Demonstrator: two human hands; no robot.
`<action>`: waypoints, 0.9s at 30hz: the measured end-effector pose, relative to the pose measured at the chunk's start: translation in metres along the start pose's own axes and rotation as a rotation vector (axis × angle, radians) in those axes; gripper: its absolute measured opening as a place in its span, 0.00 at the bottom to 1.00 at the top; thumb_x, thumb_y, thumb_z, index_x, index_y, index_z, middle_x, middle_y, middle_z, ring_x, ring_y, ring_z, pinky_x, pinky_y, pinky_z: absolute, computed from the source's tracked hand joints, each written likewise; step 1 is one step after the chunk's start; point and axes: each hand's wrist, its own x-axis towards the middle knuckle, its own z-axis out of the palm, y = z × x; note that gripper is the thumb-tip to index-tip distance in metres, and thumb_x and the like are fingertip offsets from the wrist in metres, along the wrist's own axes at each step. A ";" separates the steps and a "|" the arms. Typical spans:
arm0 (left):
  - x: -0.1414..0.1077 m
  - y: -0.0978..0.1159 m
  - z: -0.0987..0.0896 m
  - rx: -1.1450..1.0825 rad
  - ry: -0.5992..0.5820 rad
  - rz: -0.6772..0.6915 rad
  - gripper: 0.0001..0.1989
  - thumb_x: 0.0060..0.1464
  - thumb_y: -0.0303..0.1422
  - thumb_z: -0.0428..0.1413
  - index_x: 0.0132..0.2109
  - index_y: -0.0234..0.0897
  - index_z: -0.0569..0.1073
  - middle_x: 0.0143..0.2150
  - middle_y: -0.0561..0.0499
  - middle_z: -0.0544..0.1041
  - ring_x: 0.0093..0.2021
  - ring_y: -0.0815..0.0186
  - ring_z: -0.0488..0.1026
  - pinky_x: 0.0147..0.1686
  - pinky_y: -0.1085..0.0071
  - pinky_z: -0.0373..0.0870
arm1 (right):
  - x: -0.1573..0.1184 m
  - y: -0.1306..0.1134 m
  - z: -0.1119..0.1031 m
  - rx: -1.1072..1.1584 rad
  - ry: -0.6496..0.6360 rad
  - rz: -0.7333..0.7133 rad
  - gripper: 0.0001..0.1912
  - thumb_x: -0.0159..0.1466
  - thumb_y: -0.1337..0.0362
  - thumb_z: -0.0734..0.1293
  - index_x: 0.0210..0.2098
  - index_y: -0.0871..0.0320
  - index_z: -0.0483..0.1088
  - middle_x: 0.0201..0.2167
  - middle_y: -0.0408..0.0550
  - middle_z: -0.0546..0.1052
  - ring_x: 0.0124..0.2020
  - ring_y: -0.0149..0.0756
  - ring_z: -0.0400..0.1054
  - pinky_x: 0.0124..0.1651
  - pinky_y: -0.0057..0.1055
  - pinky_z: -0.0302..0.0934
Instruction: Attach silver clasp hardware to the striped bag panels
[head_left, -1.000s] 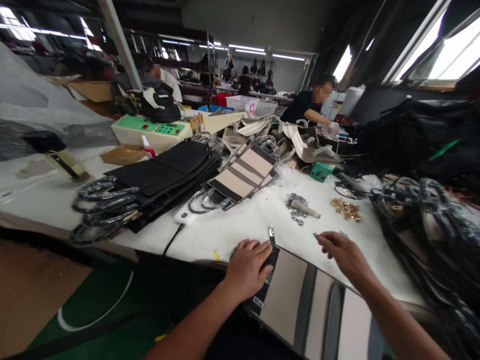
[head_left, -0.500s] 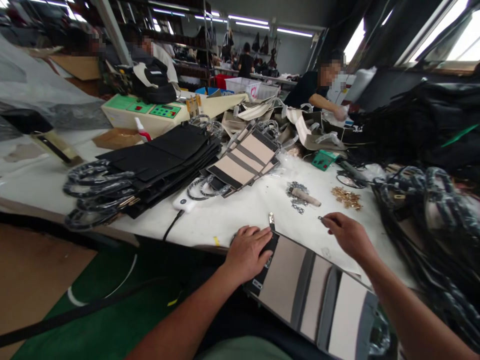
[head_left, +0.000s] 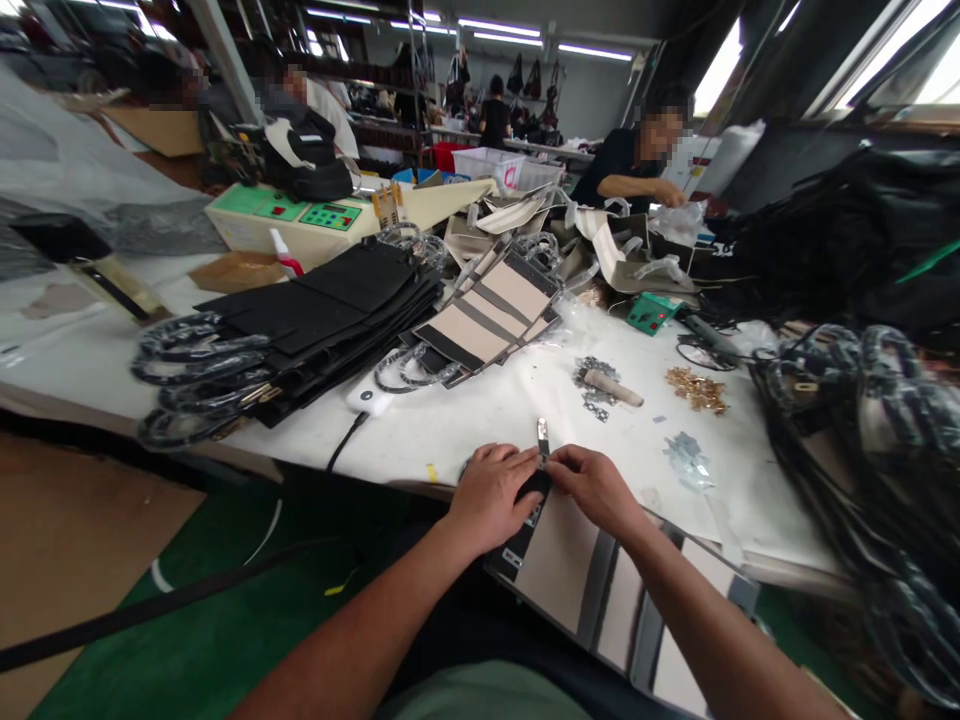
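Observation:
A beige and black bag panel (head_left: 566, 560) lies across my lap and the table's front edge. My left hand (head_left: 491, 495) rests on its black end band, fingers spread and pressing down. At the panel's top corner, my right hand (head_left: 589, 485) pinches a small metal piece, mostly hidden by the fingertips, against the band beside my left fingertips. A strap end with a shiny metal tip (head_left: 542, 432) sticks out past that corner onto the white table (head_left: 480, 430).
Stacked black panels (head_left: 337, 300) and more beige panels (head_left: 487, 310) lie to the left. Beyond my hands are a wrapped tool (head_left: 613, 388), gold pieces (head_left: 696, 390) and clear-bagged plates (head_left: 686, 460). Black straps (head_left: 817, 430) heap at right. A person (head_left: 626, 170) works across the table.
My right hand has moved left from over the table to the panel's corner, bringing the small metal piece beside my left fingertips. My left hand has stayed in place.

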 end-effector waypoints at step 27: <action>0.002 -0.011 0.024 -0.101 0.072 -0.055 0.12 0.60 0.44 0.61 0.50 0.53 0.79 0.47 0.54 0.84 0.48 0.53 0.73 0.49 0.53 0.64 | 0.015 0.061 0.022 -0.286 0.138 -0.180 0.14 0.59 0.45 0.65 0.25 0.44 0.76 0.24 0.44 0.80 0.28 0.47 0.77 0.34 0.40 0.71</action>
